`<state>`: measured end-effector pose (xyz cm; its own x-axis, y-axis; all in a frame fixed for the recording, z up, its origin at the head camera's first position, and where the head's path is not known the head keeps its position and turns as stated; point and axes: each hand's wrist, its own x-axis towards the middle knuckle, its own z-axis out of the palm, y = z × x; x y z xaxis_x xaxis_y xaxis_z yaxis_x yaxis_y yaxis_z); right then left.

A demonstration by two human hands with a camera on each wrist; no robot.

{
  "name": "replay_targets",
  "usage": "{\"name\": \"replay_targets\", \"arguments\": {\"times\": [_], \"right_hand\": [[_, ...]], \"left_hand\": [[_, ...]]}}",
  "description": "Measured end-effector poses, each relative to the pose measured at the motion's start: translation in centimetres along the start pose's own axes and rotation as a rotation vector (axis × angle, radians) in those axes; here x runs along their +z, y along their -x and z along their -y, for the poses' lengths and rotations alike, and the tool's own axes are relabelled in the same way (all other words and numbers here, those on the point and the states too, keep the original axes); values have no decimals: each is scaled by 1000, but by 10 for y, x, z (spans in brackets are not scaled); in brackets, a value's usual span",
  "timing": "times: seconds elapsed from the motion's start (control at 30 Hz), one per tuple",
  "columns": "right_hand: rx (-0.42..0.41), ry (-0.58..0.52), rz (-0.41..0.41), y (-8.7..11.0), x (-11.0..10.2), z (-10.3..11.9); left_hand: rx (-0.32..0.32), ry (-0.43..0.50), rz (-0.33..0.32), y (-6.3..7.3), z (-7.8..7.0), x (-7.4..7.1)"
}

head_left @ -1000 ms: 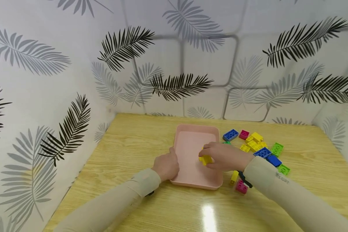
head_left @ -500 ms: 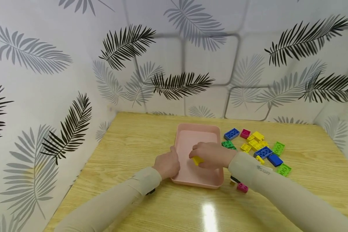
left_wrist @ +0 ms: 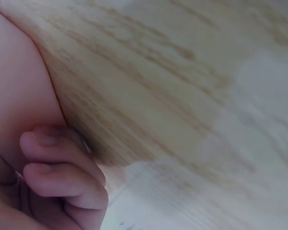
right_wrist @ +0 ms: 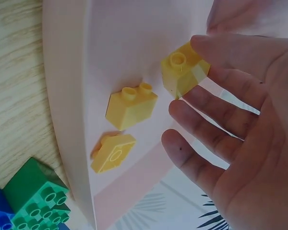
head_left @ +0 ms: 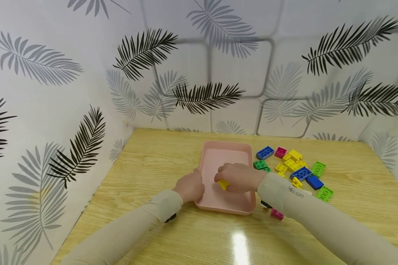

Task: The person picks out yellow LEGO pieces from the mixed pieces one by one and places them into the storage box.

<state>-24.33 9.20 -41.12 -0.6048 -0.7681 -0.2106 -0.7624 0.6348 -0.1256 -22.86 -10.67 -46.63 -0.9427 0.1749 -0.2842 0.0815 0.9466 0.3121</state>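
A shallow pink tray [head_left: 225, 156] lies on the wooden table, and my left hand [head_left: 189, 187] grips its left rim. The left wrist view shows those fingers [left_wrist: 62, 177] curled against the tray's pink wall. Over the tray's inside, my right hand [head_left: 241, 177] pinches a yellow building brick [right_wrist: 180, 74] between thumb and fingers, its round stud facing the wrist camera. Two more yellow bricks, an upright one [right_wrist: 132, 109] and a tipped one [right_wrist: 114, 153], lie in the tray by its right wall. In the head view my right hand hides both.
Right of the tray lie loose bricks: green [head_left: 260, 165], blue [head_left: 264, 152], dark red [head_left: 280, 152], several yellow [head_left: 292, 165] and lime green [head_left: 318, 169]. A magenta brick [head_left: 277, 214] lies near my right sleeve. A patterned curtain [head_left: 219, 70] hangs behind the table [head_left: 156, 158].
My right hand has moved left within the tray with the yellow brick, then shifted only slightly. Green bricks beside the tray have come into view. The left hand stays at the rim.
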Motion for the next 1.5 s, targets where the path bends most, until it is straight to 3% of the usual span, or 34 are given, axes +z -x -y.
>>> {"name": "replay_targets", "arguments": {"times": [0.37,0.73,1.07,1.33,1.5], "right_hand": [[27,-72,-33,13,4,-8],[197,-208,-78,71,0,-33],[210,-130,-90,118,11,-42],[256,-138,-23,127,25,-38],[260,-143,-37,128,34,-36]], "left_hand": [[-27,-15,4,3,-5,7],[-55,-66,6,-1,-6,8],[-75,-39,11,0,-6,4],[-59,-68,-11,1,-5,5],[-65,-47,3,2,-7,5]]}}
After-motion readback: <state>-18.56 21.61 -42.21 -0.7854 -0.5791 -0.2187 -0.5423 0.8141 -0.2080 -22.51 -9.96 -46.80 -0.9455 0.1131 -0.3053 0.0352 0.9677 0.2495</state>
